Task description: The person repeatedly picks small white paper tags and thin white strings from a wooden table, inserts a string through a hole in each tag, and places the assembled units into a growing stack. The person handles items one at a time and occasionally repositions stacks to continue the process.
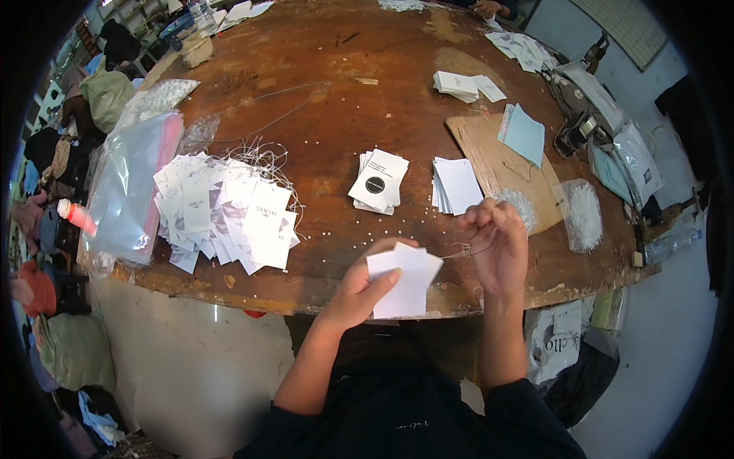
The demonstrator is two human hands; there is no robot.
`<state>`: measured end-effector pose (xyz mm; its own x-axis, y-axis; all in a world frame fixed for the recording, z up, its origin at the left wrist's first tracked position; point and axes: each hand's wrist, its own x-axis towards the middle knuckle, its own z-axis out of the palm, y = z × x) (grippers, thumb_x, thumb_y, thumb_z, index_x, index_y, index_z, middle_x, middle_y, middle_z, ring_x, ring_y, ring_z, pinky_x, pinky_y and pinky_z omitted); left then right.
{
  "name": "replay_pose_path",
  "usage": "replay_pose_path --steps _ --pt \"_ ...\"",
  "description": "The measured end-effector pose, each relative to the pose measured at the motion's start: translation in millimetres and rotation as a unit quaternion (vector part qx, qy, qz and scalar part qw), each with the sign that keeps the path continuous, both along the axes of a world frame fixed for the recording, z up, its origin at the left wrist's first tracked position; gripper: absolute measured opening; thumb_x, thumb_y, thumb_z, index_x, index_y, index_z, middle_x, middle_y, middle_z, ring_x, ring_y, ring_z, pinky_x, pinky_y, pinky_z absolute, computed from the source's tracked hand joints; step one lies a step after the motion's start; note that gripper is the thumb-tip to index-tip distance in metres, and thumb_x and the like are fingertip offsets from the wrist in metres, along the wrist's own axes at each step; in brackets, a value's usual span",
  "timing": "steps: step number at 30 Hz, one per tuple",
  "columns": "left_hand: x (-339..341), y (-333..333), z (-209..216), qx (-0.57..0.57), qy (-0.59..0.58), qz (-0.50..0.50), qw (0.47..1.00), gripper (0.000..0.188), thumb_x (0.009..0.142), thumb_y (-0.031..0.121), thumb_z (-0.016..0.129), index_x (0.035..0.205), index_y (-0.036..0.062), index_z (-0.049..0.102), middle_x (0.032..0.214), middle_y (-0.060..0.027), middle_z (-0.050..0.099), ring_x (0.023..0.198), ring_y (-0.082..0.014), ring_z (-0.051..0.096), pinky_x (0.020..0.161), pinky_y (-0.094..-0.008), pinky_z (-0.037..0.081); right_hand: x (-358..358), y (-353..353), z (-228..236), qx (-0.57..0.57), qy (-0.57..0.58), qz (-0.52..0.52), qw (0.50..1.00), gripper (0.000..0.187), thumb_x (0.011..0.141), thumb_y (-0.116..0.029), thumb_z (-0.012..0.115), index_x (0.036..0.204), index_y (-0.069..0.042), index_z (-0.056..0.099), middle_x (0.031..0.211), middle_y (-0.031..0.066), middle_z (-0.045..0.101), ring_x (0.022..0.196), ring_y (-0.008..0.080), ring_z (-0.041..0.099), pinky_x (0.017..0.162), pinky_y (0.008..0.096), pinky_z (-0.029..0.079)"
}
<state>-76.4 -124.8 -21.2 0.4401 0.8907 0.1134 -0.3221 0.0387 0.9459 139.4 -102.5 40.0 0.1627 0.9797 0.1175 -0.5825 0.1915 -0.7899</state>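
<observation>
Two or more white cards (403,294) snug in left fingers (384,284); right fingers (489,214) half-curled, hold unclear.

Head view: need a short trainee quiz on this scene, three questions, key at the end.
1. What does the left hand hold?
a) a water bottle
b) white cards
c) a folded blue sheet
2. True or false: the card stack with a black circle lies left of the blank card stack.
3. Fill in: the clear plastic bags lie to the ___ of the printed card pile.

Key: 1 b; 2 true; 3 left.
</observation>
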Motion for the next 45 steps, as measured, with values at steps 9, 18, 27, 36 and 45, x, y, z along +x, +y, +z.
replay_pose_path --steps 9,18,27,36,45 --pt "1.3 2.5 -0.2 0.022 0.119 0.171 0.978 0.023 0.1 0.011 0.056 0.115 -0.0047 0.063 0.101 -0.0087 0.063 0.089 -0.0137 0.059 0.08 -0.0309 0.048 -49.8 -18.6 -19.2 0.015 -0.387 -0.006 0.922 0.006 0.097 -0.002 0.064 0.103 0.0 0.064 0.091 0.005 0.07 0.072 0.0072 0.059 0.066 0.0212 0.047" --pt "4.7 2.9 9.6 0.126 0.192 0.214 0.949 0.021 0.099 0.01 0.055 0.112 -0.0045 0.061 0.098 -0.0163 0.063 0.084 -0.0278 0.062 0.078 -0.0356 0.05 -65.5 -16.4 -25.9 0.082 -0.496 -0.099 0.859 0.004 0.096 0.0 0.065 0.095 0.004 0.063 0.086 0.0081 0.067 0.069 0.0091 0.06 0.059 0.0251 0.048" --pt "10.0 -0.5 8.7 0.21 0.262 0.242 0.91 0.027 0.096 0.009 0.058 0.12 -0.0013 0.057 0.102 -0.0198 0.063 0.087 -0.0392 0.066 0.074 -0.0423 0.053 -67.7 -11.9 -27.2 0.118 -0.524 -0.127 0.834 0.003 0.095 0.001 0.064 0.094 0.003 0.061 0.083 0.0112 0.062 0.067 0.017 0.061 0.062 0.0283 0.049" --pt "7.3 2.8 5.0 0.451 0.408 0.318 0.728 0.038 0.083 0.009 0.069 0.12 0.0121 0.063 0.106 -0.005 0.064 0.097 -0.0282 0.065 0.076 -0.0415 0.054 -59.7 -11.3 -23.6 -0.053 -0.386 0.016 0.921 0.008 0.098 -0.006 0.063 0.098 0.002 0.065 0.086 0.007 0.068 0.07 0.0118 0.062 0.063 0.0282 0.049" --pt "-13.4 -6.4 7.4 0.576 0.459 0.315 0.598 0.031 0.072 0.016 0.079 0.102 0.0204 0.077 0.103 0.0011 0.062 0.091 -0.0219 0.059 0.078 -0.0393 0.047 -47.2 6.2 -27.2 -0.1 -0.276 0.153 0.944 0.022 0.097 -0.019 0.07 0.084 -0.001 0.068 0.077 -0.0004 0.066 0.066 0.0042 0.053 0.058 0.0233 0.043"
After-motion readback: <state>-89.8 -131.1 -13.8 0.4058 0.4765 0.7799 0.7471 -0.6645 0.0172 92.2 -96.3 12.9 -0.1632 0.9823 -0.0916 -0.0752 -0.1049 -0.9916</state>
